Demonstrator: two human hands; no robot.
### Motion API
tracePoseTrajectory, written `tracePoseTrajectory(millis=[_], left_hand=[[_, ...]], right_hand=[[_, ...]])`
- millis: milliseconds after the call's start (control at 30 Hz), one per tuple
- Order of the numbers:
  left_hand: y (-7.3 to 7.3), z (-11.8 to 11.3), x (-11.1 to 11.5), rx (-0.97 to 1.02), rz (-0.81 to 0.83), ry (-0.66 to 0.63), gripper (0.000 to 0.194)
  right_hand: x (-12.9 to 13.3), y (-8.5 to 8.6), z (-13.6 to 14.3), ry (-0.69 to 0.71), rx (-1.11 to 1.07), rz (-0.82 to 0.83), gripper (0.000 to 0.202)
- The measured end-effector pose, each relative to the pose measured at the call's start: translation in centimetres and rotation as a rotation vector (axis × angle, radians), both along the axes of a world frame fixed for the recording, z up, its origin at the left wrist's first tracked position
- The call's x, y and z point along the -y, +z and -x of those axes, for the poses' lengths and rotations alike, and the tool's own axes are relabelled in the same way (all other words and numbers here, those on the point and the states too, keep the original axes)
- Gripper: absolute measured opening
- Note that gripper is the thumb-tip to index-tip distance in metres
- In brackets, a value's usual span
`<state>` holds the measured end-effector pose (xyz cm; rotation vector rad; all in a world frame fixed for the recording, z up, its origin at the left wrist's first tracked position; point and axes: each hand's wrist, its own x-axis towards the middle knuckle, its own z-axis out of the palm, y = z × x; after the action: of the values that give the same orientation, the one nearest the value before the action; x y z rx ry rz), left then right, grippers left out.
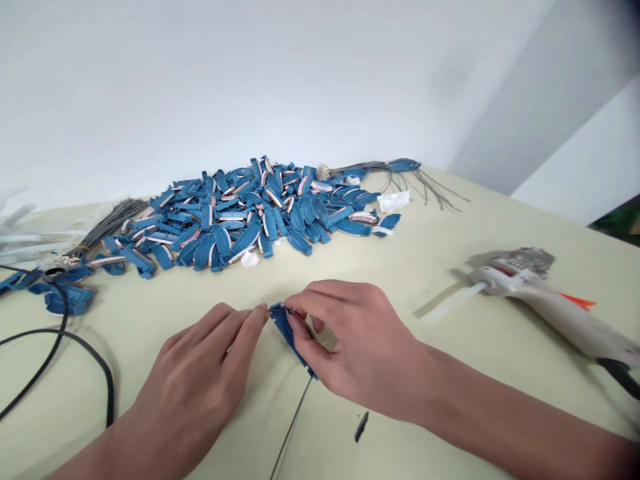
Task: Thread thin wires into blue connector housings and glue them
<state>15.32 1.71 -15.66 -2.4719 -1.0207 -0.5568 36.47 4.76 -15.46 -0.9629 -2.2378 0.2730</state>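
My right hand (357, 343) pinches a small curved blue plastic piece (283, 325) just above the pale table (450, 247). A thin grey wire (291, 423) runs from the piece's lower end towards me. My left hand (200, 373) lies to the left, its fingertips touching the piece's upper end. Behind the hands lies a large heap of the same blue pieces (250, 210), several with pinkish strips on them.
A grey glue gun (540, 293) lies on the right with a clear stick at its back. Black cable (60, 347) loops on the left. Bundles of grey wires (110, 223) lie at the heap's left, and more wires (425, 183) at its far right. A white wall stands behind.
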Motion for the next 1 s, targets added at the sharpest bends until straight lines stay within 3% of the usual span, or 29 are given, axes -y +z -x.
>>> tracePoseTrajectory(millis=[200, 367, 700, 833, 1000], left_hand=[[-0.2, -0.2, -0.3, 0.076, 0.055, -0.021, 0.039], [0.0, -0.8, -0.2, 0.183, 0.153, -0.02, 0.028], [-0.5, -0.6, 0.4, 0.007, -0.008, 0.026, 0.031], [0.0, -1.5, 0.3, 0.111, -0.006, 0.003, 0.013], [0.6, -2.1, 0.2, 0.23, 0.109, 0.022, 0.012]], right_hand=[[-0.2, -0.2, 0.1, 0.029, -0.021, -0.017, 0.021], [0.1, -0.1, 0.3, 0.051, -0.062, 0.048, 0.019], [0.4, 0.0, 0.3, 0.041, -0.063, 0.035, 0.017], [0.9, -0.3, 0.3, 0.063, -0.021, -0.053, 0.02], [1.1, -0.4, 0.3, 0.062, -0.041, -0.028, 0.02]])
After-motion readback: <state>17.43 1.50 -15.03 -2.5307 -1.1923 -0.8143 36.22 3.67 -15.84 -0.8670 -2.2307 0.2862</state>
